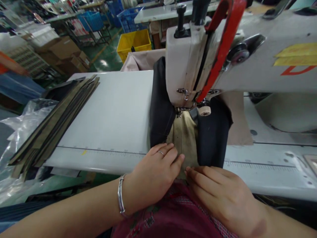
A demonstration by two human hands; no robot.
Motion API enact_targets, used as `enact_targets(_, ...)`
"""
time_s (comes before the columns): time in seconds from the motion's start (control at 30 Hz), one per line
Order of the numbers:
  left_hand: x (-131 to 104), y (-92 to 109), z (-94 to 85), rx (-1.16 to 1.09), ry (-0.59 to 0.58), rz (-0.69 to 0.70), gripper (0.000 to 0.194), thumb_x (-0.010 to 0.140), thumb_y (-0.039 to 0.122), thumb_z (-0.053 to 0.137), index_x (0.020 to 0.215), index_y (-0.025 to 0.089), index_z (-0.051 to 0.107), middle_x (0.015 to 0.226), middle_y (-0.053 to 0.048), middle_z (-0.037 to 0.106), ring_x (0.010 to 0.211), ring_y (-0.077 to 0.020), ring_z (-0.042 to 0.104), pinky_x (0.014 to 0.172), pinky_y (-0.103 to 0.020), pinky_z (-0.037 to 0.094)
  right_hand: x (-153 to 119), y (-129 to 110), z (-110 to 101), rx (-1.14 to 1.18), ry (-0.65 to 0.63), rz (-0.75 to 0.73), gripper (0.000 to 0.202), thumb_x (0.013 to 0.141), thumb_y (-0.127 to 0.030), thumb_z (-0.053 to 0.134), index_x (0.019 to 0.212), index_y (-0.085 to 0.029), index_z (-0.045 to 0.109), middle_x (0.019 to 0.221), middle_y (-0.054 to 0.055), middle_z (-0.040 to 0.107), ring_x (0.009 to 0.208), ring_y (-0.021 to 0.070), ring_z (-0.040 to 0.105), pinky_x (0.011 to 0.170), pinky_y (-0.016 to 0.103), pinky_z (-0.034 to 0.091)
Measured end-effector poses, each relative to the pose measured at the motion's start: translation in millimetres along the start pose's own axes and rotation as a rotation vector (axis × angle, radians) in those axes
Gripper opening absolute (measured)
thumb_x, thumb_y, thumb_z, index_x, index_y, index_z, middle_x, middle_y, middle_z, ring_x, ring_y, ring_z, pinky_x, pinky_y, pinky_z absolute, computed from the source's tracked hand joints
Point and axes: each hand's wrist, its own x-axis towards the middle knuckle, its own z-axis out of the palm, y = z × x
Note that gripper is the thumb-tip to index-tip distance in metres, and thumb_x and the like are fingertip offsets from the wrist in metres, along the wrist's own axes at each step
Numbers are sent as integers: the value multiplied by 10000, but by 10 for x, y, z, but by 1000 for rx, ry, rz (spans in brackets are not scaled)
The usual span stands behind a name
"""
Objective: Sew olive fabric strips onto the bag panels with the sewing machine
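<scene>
A fabric piece [185,142], olive along the middle with a lengthwise seam and dark on both sides, runs under the needle area of a sewing machine [183,66]. The presser foot [178,113] is over its far part. My left hand [158,172], with a ring and a silver bangle, has its fingers bent together over the near left edge of the olive part. At the near right edge, my right hand [218,188] has its fingers closed on the fabric. Both thumbs are mostly hidden. The dark sides fold up left and right of the olive strip.
A stack of olive and dark strips [56,122] lies over the table's left end, beside clear plastic [32,115]. A ruler scale [111,152] runs along the front of the white tabletop [119,105]. Behind stand a yellow crate [135,43] and cardboard boxes [61,49]. Another person's arm shows far left.
</scene>
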Motion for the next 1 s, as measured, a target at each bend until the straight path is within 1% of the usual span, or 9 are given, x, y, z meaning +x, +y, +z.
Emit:
enact_targets(0.13,61,-57,6,10,-16,-4,423,938,254,477,1339,128,516,1301,-141,551,1231,-278,510,1068,-432,416,69,79,-17,-2,-6,-5,274,932,-78,406,880,-112,672,910,70,688,841,183,607,727,319,530)
enact_targets(0.3,134,-149,25,19,-29,-2,429,939,255,473,1351,138,505,1295,-136,547,1227,-271,513,1072,-430,406,128,188,-12,-38,-33,-21,235,921,-79,443,910,-98,677,912,78,688,843,194,604,710,333,526)
enact_targets(0.4,176,-210,35,40,-11,-10,411,948,257,461,1340,144,518,1272,-135,556,1218,-269,521,1064,-427,409,143,258,0,-53,-38,-28,200,914,-85,475,909,-100,674,927,77,686,849,192,601,713,332,523)
enact_targets(0.6,253,-341,74,43,25,-7,409,955,263,454,1342,147,516,1261,-146,550,1225,-268,515,1064,-430,405,180,415,60,-71,-73,-26,97,886,-129,570,887,-145,666,974,69,681,893,187,598,749,335,517)
enact_targets(0.83,368,-470,97,58,49,-8,402,958,264,455,1339,153,519,1257,-145,541,1183,-270,533,1024,-439,434,316,574,52,-143,-90,-28,74,880,-159,599,881,-145,671,933,54,683,842,173,599,692,320,509)
enact_targets(1.0,458,-562,118,68,76,-8,394,955,272,463,1324,153,531,1182,-136,567,1114,-267,564,979,-436,458,402,662,34,-180,-81,-23,96,888,-157,587,867,-147,680,878,41,679,804,159,598,646,307,486)
